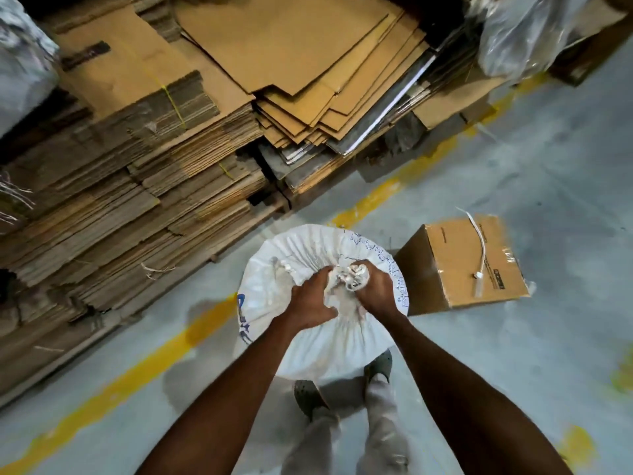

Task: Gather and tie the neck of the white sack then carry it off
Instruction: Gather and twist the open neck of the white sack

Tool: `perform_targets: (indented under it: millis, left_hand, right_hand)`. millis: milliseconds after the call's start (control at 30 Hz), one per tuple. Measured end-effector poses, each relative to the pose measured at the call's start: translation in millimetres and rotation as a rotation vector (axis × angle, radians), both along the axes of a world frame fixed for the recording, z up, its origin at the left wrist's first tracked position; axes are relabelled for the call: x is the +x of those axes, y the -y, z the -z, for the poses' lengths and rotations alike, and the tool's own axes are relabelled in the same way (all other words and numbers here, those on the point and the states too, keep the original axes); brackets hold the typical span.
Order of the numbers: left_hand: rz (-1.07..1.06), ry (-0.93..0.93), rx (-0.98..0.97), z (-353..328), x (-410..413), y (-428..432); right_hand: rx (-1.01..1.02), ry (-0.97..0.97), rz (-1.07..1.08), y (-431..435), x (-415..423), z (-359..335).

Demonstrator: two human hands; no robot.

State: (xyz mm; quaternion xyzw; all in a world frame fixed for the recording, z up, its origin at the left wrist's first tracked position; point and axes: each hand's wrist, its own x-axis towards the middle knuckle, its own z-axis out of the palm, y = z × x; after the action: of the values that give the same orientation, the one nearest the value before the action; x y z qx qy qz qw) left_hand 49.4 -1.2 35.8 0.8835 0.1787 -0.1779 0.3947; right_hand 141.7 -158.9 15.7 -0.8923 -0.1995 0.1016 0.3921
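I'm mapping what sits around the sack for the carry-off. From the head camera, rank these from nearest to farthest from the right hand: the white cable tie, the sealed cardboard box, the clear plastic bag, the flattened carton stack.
From the right hand, which grips the white sack:
1. Sealed cardboard box, on the floor just right of the sack.
2. White cable tie, lying on that box.
3. Flattened carton stack, beyond the sack.
4. Clear plastic bag, top right corner.

Both hands, left [313, 296] and right [371, 289], grip the sack's [294, 255] bunched neck [351, 281]; a box [459, 262] stands just right of the sack.
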Motion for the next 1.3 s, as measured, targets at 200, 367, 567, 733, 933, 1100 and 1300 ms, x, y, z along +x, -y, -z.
perform_targets:
  millis: [200,367,567,733,933,1100,1300]
  left_hand:
    - [-0.135,0.133,0.313,6.3,-2.1,-26.3]
    - [0.051,0.172,0.256,-16.6,21.0,-43.6]
    - [0.218,0.233,0.348,-28.0,36.9,-10.3]
    - [0.106,0.275,0.268,-10.3,31.6,-19.1]
    - [-0.003,0.132,-0.212,7.2,23.2,-52.2]
    - [0.215,-0.160,0.119,34.8,7.0,-67.4]
    - [0.208,0.122,0.336,30.1,27.8,-111.7]
  right_hand:
    - [0.008,-0.083,-0.116,1.2,-11.0,5.4]
    - [-0.040,0.029,-0.230,9.2,-5.1,18.6]
    - [0.133,-0.308,-0.172,-22.5,-19.8,14.8]
    - [0.016,-0.243,-0.206,-33.8,-23.2,11.0]
    - [-0.114,-0.063,-0.093,-28.4,-15.1,26.5]
    - [-0.005,-0.099,0.095,-43.0,-23.1,22.2]
    - [-0.035,-0.077,0.029,-55.4,-29.5,11.5]
